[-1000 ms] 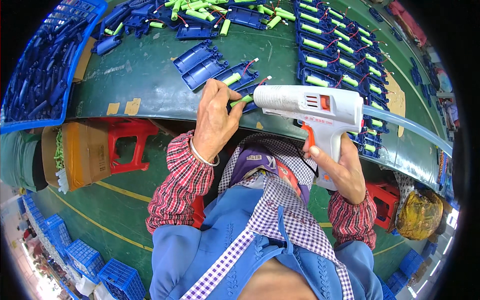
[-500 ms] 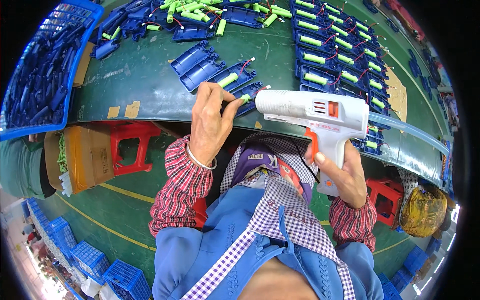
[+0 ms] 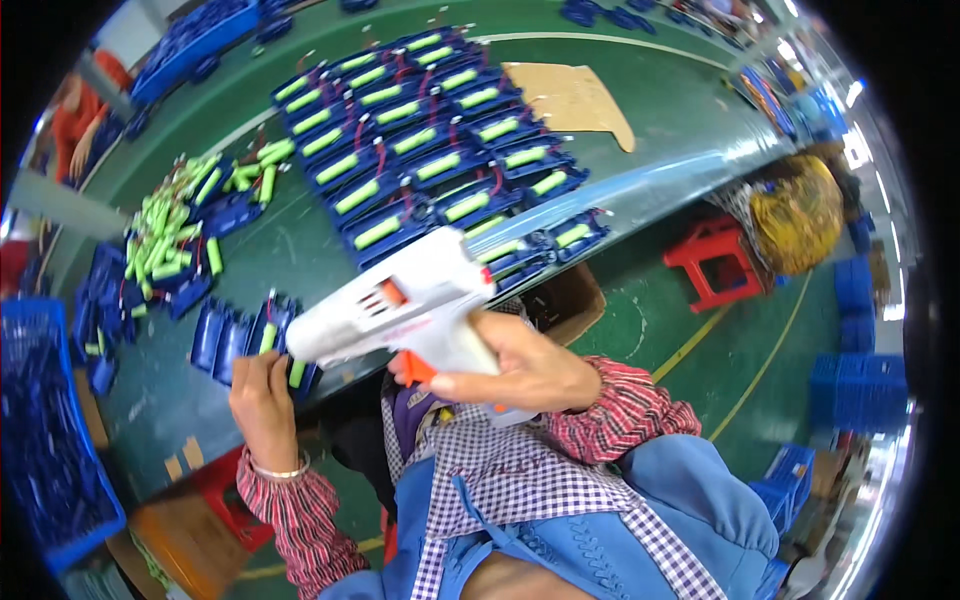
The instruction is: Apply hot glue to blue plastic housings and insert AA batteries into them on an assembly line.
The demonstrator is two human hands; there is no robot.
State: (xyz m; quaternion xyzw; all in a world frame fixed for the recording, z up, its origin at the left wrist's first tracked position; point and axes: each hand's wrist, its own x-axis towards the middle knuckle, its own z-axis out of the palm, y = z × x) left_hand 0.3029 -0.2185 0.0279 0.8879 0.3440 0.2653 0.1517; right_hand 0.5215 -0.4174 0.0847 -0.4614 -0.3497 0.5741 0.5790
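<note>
Glue gun point(image 3: 395, 300) sits in the curled right hand point(image 3: 530, 368), the left hand point(image 3: 263, 405) bunched beside a green battery point(image 3: 297, 374), grip unclear.

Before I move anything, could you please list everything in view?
Table: one, green, ahead
Glue gun: one, white, centre, held
Filled casings: many, blue with green cells, on table
Loose cells: many, green, piled at table's left
Part baskets: two, blue, left side
Cardboard sheet: one, brown, on table
Stools: at least two, red, floor left and right
Crates: several, blue, right
Cardboard boxes: at least two, brown, below table
Co-worker: at least one, orange-clad, upper left
Left hand: one, bare, near glue gun's tip
Right hand: one, bare, gripping glue gun
</note>
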